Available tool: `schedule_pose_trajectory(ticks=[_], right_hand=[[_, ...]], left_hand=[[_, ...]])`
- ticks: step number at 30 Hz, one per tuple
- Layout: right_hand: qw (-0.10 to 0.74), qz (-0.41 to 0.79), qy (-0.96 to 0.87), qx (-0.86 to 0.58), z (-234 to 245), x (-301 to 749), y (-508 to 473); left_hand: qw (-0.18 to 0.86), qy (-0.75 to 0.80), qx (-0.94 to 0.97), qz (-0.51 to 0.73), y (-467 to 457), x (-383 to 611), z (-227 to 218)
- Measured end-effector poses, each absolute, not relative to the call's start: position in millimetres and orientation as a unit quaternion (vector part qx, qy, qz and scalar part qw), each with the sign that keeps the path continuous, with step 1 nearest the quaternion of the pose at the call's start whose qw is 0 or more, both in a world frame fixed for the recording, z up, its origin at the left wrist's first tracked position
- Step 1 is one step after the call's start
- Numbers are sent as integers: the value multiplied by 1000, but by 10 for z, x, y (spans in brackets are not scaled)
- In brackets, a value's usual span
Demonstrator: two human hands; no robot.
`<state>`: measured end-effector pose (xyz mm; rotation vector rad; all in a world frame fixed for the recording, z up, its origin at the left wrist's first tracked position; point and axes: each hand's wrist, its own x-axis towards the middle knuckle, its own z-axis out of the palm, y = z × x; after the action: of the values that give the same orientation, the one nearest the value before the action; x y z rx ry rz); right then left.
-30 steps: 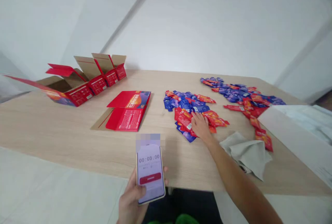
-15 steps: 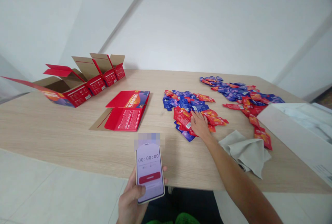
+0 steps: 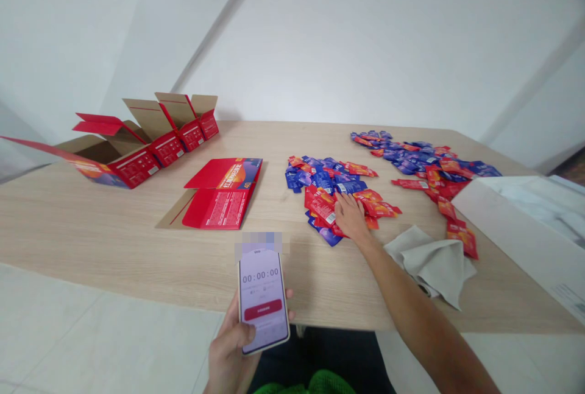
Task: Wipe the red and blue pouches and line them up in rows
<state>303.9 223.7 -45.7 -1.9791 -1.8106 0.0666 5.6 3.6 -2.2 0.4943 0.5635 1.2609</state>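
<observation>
A smartphone (image 3: 261, 291) is held in my left hand (image 3: 234, 340) over the table's front edge. Its lit screen reads 00:00:00 above a red button, and my thumb lies on the lower left of the glass. My right hand (image 3: 351, 216) rests on a pile of red and blue sachets, fingers stretched out and spread over them. A red sachet (image 3: 319, 201) lies just left of the fingers, and a blue sachet (image 3: 351, 187) just beyond them. Whether the fingertips pinch any sachet is not visible.
A flattened red carton (image 3: 222, 208) lies left of the pile. Several opened red boxes (image 3: 137, 165) stand in a row at the far left. More sachets (image 3: 409, 159) spread at the back right. A grey cloth (image 3: 434, 266) and a white box (image 3: 507, 242) sit at the right.
Both hands keep their places, the left with the phone and the right on the sachets. The view has shifted very slightly.
</observation>
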Motion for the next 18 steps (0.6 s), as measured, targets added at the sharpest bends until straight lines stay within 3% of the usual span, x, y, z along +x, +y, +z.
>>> schedule_pose_trajectory(ticks=[18], right_hand=[[233, 23, -656, -718, -456, 3038, 2239]], left_hand=[[744, 253, 237, 572, -4, 88, -6]])
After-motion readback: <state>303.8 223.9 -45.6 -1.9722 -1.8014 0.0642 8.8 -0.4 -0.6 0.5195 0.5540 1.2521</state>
